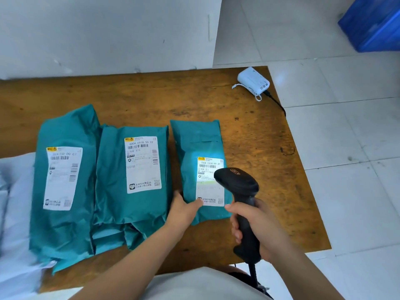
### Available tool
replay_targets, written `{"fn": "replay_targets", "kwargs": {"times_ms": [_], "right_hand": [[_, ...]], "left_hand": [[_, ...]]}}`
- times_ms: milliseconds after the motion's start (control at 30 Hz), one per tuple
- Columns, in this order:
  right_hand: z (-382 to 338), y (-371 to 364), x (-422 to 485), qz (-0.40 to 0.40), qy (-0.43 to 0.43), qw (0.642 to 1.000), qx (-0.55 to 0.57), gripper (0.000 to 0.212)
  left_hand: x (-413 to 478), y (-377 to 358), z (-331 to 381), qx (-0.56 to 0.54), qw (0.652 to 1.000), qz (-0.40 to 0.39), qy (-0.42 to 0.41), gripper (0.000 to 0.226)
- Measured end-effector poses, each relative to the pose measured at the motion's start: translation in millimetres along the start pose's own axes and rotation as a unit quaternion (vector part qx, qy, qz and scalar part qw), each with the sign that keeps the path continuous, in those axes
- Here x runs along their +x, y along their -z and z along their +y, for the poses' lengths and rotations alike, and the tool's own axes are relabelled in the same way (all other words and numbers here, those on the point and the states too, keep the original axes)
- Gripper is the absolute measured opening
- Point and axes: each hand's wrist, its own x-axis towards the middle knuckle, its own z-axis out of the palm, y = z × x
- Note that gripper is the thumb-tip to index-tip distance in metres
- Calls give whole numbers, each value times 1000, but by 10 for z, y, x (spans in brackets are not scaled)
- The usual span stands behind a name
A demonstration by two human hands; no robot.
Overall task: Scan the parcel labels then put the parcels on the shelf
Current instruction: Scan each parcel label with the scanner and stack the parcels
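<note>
Three teal parcels lie side by side on the wooden table (249, 131), each with a white label facing up. My left hand (185, 207) holds the near left corner of the right parcel (198, 144), thumb on its label (211, 182). My right hand (257, 226) grips the handle of a black barcode scanner (237, 182), whose head hangs over that label; a pale light falls on the label's top. The middle parcel (129, 176) and the large left parcel (62, 180) lie untouched, the middle one on top of more teal bags.
A white power bank (253, 82) with a black cable sits at the table's far right corner. A white wall panel (108, 33) stands behind the table. White parcels (15, 213) lie at the left edge. A blue crate (374, 22) stands on the tiled floor, top right.
</note>
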Motion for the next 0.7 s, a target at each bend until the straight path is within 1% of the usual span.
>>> {"fn": "replay_targets", "kwargs": {"times_ms": [67,200,367,533,700], "right_hand": [[-13,0,3,-2,-1,1000,2,16],[-3,14,-11,-4,-1,1000,5,24],[0,26,-15,-12,-2,1000,5,22],[-8,-2,-25,-18,3,1000,0,21],[6,1,-25,-15,-4,1000,-6,22]], "left_hand": [[9,2,3,5,1000,1,4,55],[46,12,-4,8,1000,-1,12,63],[35,16,-1,-8,1000,-5,5,54],[40,11,-22,-4,1000,-8,4,56],[45,2,-24,-36,999,-11,6,52]]}}
